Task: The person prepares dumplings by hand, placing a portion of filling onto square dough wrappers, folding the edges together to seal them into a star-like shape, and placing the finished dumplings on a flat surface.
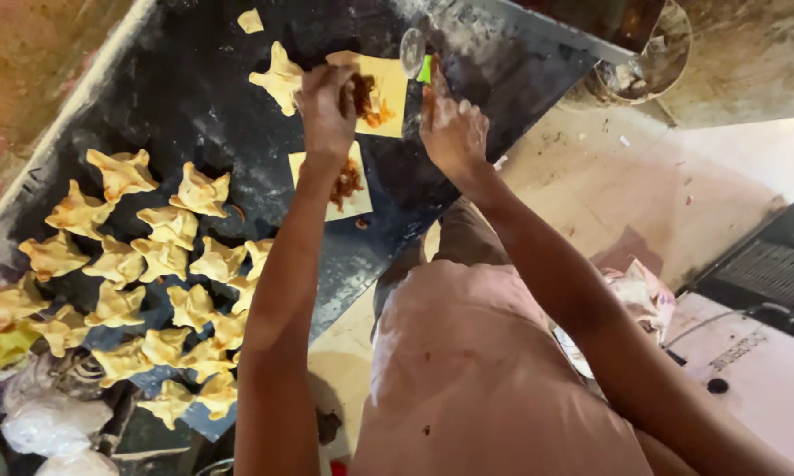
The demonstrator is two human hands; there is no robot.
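Nearest me, my pale pink shirt (476, 379) fills the lower view above a dusty concrete floor (608, 176). Ahead lies the dark, flour-streaked bench (194, 88), with folded golden dough parcels (150, 282) heaped at its left. My left hand (326, 110) pinches a square yellow dough sheet with reddish filling (381, 92); my right hand (452, 130) hovers beside it, fingers loose, grasping nothing I can see.

You wear a pale pink shirt (467, 370), stained with small dark spots; your forearms are bare, your fingers (441, 92) flour-dusted.
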